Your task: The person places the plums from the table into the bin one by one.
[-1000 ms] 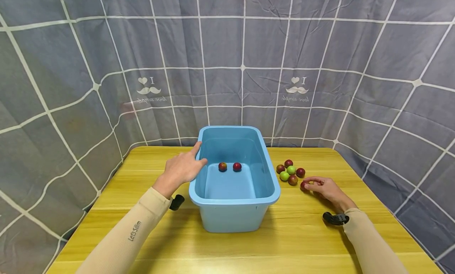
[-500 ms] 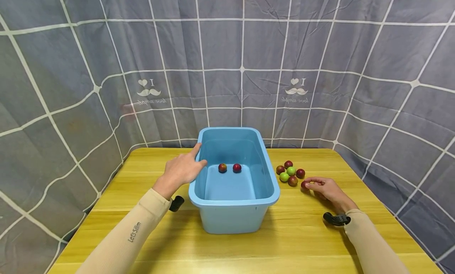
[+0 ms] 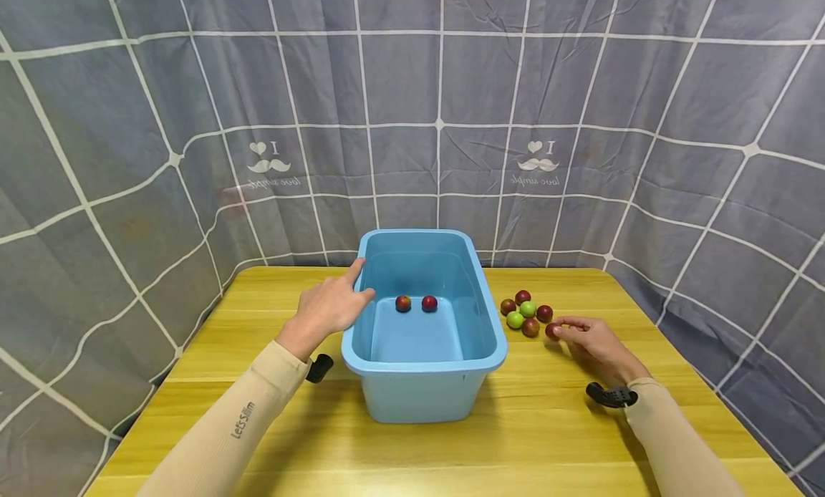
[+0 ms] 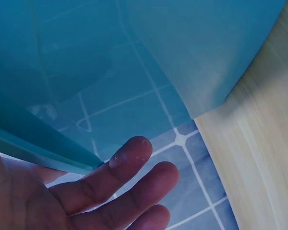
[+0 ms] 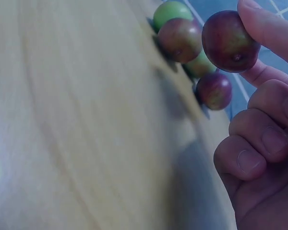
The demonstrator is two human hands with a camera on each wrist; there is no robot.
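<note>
A person sits at a yellow wooden desk with a blue tub in the middle of it. The left hand rests on the left rim of the tub, with the fingers straight and spread out, so its grip is apart and holds nothing. In the left wrist view the fingers lie flat by the tub's blue edge. Two dark red fruits sit side by side on the floor of the tub, near the far end. The right hand is on the other side of the tub, low over the desk. Its grip is clamped on one small dark red fruit, pinched between the thumb and the first finger. In the right wrist view this fruit is lifted off the wood, and the other fingers are curled in below it. Just beside the held fruit is a little pile of fruits on the desk, to the right of the tub. Some are dark red and two are green, and they lie close together. Each wrist has a small black camera strapped on. A grey cloth with white lines hangs all around the desk.
</note>
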